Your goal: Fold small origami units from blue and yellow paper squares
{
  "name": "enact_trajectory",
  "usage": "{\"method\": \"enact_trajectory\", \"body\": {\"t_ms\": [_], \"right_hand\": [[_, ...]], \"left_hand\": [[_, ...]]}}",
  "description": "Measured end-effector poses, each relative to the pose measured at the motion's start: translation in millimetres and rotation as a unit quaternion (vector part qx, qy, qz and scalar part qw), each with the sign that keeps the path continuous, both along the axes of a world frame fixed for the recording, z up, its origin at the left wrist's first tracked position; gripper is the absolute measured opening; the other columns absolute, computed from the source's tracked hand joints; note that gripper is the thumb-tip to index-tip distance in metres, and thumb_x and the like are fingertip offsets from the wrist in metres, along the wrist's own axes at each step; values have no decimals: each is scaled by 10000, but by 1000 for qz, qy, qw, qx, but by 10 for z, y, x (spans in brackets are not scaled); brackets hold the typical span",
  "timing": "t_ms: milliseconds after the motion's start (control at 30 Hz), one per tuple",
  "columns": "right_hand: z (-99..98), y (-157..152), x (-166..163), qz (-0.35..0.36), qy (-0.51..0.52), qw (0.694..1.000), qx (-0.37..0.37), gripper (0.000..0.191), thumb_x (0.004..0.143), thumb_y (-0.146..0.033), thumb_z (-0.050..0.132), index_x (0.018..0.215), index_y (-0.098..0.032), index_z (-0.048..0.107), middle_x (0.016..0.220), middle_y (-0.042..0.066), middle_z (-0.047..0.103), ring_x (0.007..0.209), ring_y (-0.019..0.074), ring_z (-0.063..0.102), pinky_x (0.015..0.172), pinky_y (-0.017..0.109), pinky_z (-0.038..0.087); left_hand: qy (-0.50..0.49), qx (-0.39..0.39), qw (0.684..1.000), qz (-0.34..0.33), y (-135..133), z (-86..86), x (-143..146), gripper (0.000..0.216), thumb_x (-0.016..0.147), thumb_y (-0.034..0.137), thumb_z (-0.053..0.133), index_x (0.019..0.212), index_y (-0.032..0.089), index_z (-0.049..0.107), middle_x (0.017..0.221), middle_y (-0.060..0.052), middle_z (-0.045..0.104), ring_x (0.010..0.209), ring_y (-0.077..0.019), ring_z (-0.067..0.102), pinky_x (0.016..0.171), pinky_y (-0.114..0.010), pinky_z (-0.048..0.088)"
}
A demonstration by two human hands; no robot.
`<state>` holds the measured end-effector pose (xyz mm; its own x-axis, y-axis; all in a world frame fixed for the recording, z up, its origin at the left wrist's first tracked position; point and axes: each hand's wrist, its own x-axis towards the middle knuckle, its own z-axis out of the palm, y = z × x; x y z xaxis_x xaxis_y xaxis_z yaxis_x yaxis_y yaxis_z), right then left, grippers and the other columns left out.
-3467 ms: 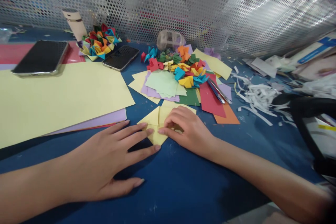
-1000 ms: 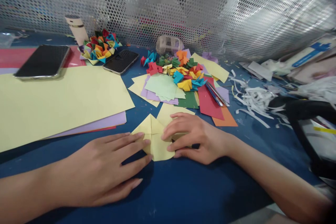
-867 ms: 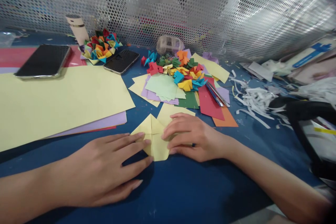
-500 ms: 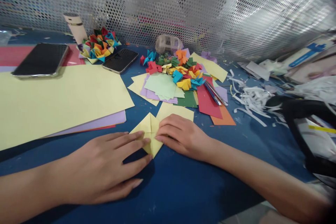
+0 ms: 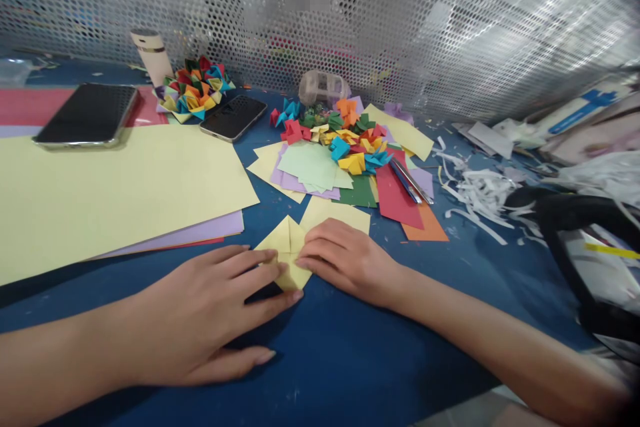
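A small folded yellow paper [image 5: 289, 249] lies on the blue tabletop [image 5: 340, 360] between my hands. My left hand [image 5: 205, 310] lies flat, fingers stretched out, with its fingertips pressing the paper's left and lower edge. My right hand [image 5: 350, 260] rests on the paper's right side, fingers together and pressed down on the fold. A second yellow square [image 5: 340, 213] lies partly under the right hand.
Large yellow sheets [image 5: 110, 193] over purple ones cover the left. Two phones [image 5: 87, 115] [image 5: 233, 116] lie behind them, by a colourful paper flower [image 5: 193, 87]. A heap of folded pieces and paper squares [image 5: 345, 147], pens [image 5: 411, 180], white shreds [image 5: 480, 193] and a black object [image 5: 575, 227] lie beyond; perforated metal wall behind.
My right hand folded the paper's right flap inward and slid left along it; the paper looks narrower. My left fingertips shifted slightly right onto its lower tip.
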<state>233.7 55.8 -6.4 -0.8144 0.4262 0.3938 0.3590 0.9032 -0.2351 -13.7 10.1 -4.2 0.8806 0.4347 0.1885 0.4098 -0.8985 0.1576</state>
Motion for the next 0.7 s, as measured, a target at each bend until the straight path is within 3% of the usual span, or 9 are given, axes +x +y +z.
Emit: {"method": "enact_trajectory", "body": {"t_ms": [467, 600, 700], "right_hand": [[-26, 46, 8, -132, -11, 990, 41, 299, 952, -444, 513, 917, -162, 605, 938, 82, 653, 879, 204, 585, 785, 341, 471], [58, 48, 105, -79, 94, 988, 91, 101, 903, -277, 602, 913, -177, 590, 844, 47, 695, 819, 179, 629, 751, 327, 476], [135, -12, 178, 28, 107, 986, 123, 39, 830, -160, 548, 830, -192, 569, 785, 18, 718, 715, 149, 647, 718, 329, 474]], "left_hand": [[-7, 23, 1000, 1, -2, -8, -5, 443, 956, 488, 453, 1341, 282, 530, 1361, -6, 584, 1080, -247, 591, 915, -382, 442], [0, 49, 999, -12, 18, -2, -21, 469, 945, 514, 466, 1344, 274, 531, 1343, -3, 608, 1112, -248, 596, 906, -383, 453], [8, 51, 998, -22, 36, 11, -28, 499, 936, 513, 484, 1369, 266, 506, 1378, -20, 581, 1148, -250, 584, 918, -367, 458]]}}
